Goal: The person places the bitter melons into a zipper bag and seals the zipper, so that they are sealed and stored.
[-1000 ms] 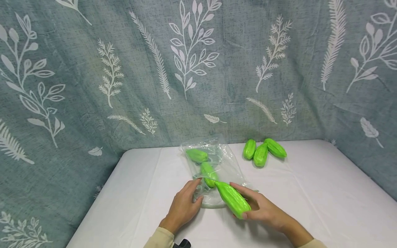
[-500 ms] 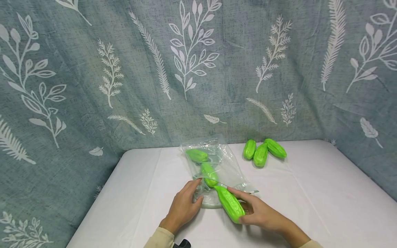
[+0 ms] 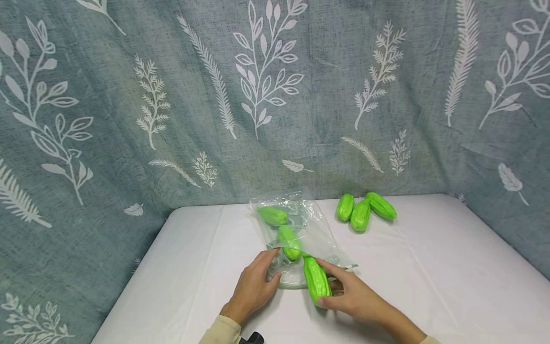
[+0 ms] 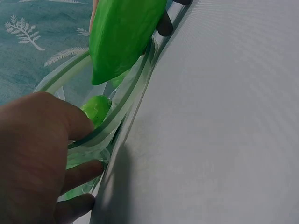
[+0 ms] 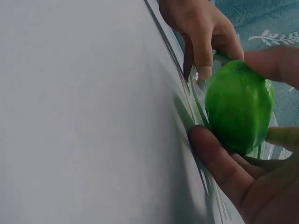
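Note:
A clear zip bag (image 3: 320, 229) lies on the table with its mouth toward me. Inside it are two ridged green gourds, one at the far end (image 3: 273, 216) and one nearer the middle (image 3: 290, 242). My left hand (image 3: 254, 285) holds the left side of the bag's mouth, with the rim (image 4: 122, 109) between its digits, so the mouth gapes. My right hand (image 3: 350, 291) grips another ridged green gourd (image 3: 317, 279) between thumb and fingers. Its stem end points into the bag's mouth and its blunt end (image 5: 239, 107) faces me.
Three more green gourds (image 3: 360, 215) lie grouped at the back of the table, right of the bag. The white-covered table (image 3: 412, 267) backs onto a patterned blue-green curtain (image 3: 275, 143). A small black object (image 3: 253, 338) sits by the left sleeve.
My right hand has moved left with its gourd, which is turned more end-on, and its tip now reaches under the bag's upper edge. The left hand has stayed still.

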`<state>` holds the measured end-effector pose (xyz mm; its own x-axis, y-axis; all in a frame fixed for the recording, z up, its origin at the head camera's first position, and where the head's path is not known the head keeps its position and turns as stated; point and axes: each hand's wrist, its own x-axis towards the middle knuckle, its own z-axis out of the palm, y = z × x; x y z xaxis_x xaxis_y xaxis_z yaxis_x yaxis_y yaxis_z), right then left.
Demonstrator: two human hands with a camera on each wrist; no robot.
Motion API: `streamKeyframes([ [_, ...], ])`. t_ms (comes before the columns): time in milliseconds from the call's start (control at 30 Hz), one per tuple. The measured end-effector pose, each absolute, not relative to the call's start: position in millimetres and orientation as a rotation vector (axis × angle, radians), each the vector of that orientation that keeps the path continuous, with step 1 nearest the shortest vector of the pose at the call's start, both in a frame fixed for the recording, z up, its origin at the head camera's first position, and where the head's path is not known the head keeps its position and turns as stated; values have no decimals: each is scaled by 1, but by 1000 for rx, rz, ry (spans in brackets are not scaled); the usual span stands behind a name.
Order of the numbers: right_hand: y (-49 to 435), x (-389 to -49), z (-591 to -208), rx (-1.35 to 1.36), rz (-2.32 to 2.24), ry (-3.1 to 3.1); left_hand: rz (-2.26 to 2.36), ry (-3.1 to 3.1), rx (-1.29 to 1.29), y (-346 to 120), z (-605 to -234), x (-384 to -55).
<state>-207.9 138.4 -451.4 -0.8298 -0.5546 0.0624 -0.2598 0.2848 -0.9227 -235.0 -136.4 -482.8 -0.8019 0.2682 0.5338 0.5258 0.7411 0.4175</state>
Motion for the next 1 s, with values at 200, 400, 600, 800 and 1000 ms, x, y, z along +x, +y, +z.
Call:
streamKeyframes([
  [200,134,-208,-452,-661,-1525,2430,-779,-2501,-604,-135,-482,-235],
  [400,131,-210,-454,-654,-1498,2521,-775,-2527,-591,-135,-481,-235],
  [600,130,-209,-454,-623,-1478,2546,-770,-2525,-588,-135,-483,-236],
  [800,128,-208,-454,-565,-1488,2533,-759,-2498,-605,-136,-485,-236],
  [1000,127,-207,-454,-515,-1478,2554,-779,-2525,-597,-137,-486,-234],
])
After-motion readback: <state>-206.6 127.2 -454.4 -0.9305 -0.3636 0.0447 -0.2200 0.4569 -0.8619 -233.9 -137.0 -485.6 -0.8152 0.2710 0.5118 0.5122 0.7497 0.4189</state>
